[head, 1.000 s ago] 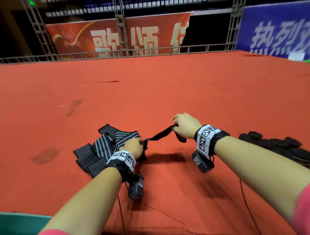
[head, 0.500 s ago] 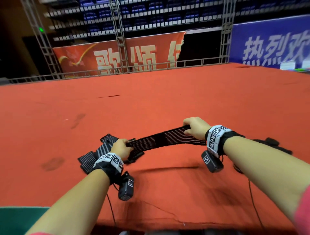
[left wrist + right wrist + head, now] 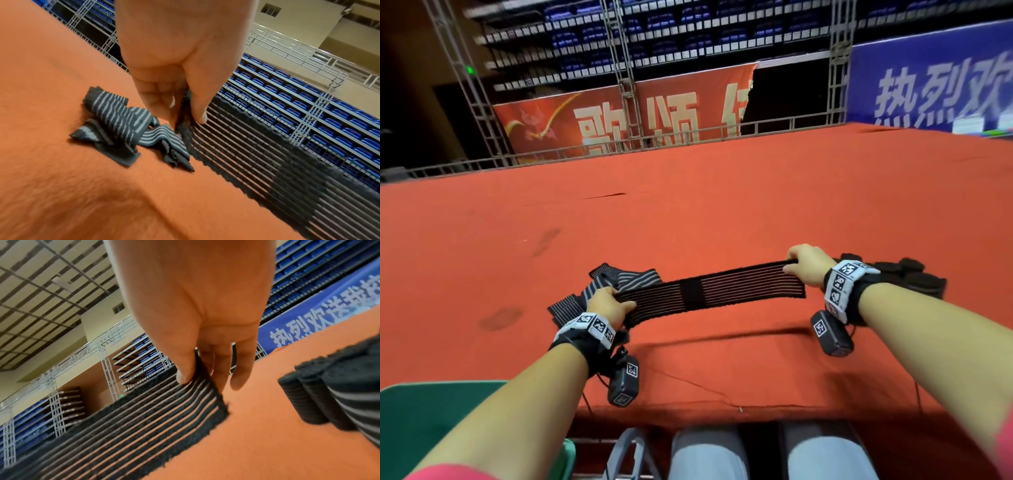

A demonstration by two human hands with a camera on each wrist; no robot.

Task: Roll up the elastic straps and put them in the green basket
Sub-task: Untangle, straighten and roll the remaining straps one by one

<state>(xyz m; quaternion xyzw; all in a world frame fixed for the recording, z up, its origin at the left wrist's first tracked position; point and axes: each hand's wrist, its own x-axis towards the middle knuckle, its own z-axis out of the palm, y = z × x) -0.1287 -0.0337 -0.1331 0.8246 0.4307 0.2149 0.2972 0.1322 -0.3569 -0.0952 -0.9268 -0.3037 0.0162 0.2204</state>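
We've got one elastic strap (image 3: 710, 291) pulled out flat between both hands, held just above the red table cover (image 3: 688, 212). L hand (image 3: 609, 306) pinches the strap's left end, thumb on top and fingers curled under; R hand (image 3: 806, 263) pinches the far corner of the right end, thumb vs. index, the other fingers hanging loose and straight-ish.

Handling, as we judge it: light, soft, stretchy fabric w/ a fuzzy surface, so it shouldn't slip, but it'll spring back and sag if we let tension go. Best grip is at the short ends, across the full width, then roll from one end while the other hand keeps it taut. Nothing fragile here.

Looks: black band w/ thin pale lengthwise lines, a solid black patch across its middle, woolly edges.

Just left of the strap, touching the L hand's end, lies a crumpled heap of unrolled straps (image 3: 123, 129), dark w/ grey stripes. Right of the strap, behind the R wrist, sit rolled straps (image 3: 320, 395) side by side. We can't say for sure that the green basket is in view.
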